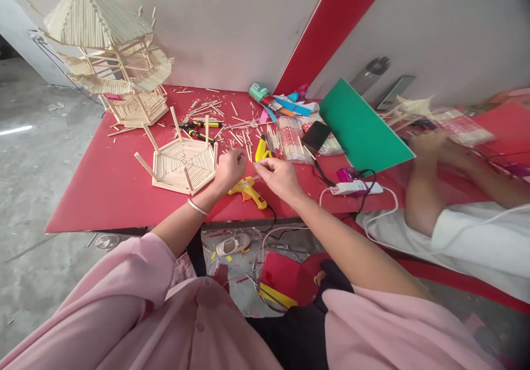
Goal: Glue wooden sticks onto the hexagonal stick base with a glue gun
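Observation:
My left hand [231, 168] is above the table with its fingers curled together, right of a wooden-stick base. My right hand [280, 179] faces it, thumb and fingertips pinched. Anything in either hand is too small or hidden to make out. The hexagonal stick base [182, 163] has several short posts standing around its rim. Just below the hands lies a yellow glue gun [250, 192]. Beyond the right fingertips is a yellow tool [262, 148], partly hidden. Pliers with black and yellow handles [202, 124] rest behind the base.
A tall stick pagoda [120, 55] stands at the back left of the red table [95, 188]. Loose sticks [207, 108], bagged sticks [292, 138], a green board [364, 127] and a white power strip [358, 188] lie around. At right, a co-worker's arms [426, 176] reach over the table.

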A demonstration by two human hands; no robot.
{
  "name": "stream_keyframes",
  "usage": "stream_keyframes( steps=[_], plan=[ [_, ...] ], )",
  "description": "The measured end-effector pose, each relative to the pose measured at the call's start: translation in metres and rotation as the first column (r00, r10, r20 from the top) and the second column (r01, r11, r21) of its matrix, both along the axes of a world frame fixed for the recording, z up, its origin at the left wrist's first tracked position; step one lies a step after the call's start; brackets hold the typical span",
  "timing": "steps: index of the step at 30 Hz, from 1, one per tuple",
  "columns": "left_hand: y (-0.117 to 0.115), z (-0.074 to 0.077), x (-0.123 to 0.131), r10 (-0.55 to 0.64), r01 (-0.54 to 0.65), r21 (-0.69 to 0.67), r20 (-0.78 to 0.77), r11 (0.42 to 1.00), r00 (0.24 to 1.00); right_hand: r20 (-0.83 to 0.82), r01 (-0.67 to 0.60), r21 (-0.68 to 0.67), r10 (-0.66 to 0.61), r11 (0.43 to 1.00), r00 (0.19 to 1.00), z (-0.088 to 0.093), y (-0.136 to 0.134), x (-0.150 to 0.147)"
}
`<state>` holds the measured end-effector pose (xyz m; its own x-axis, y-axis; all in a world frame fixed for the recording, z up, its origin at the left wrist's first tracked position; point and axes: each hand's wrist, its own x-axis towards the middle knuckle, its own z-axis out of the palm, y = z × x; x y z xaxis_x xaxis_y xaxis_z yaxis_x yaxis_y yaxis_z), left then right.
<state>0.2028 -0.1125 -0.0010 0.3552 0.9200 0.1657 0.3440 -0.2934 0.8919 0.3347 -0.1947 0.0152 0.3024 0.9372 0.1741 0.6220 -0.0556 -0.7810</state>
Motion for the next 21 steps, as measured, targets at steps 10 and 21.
stream_keyframes(
  steps=[10, 21],
  plan=[
    [-0.065, -0.008, -0.061, 0.083, 0.441, -0.693, 0.584, 0.571, 0.808, 0.678, -0.377, 0.077, 0.228, 0.923, 0.698, 0.003, -0.051, -0.038],
    [-0.079, -0.015, -0.146, 0.188, 0.370, -0.726, 0.561, 0.580, 0.806, 0.505, -0.248, -0.122, 0.275, 0.961, 0.818, 0.010, -0.050, -0.060]
  ],
)
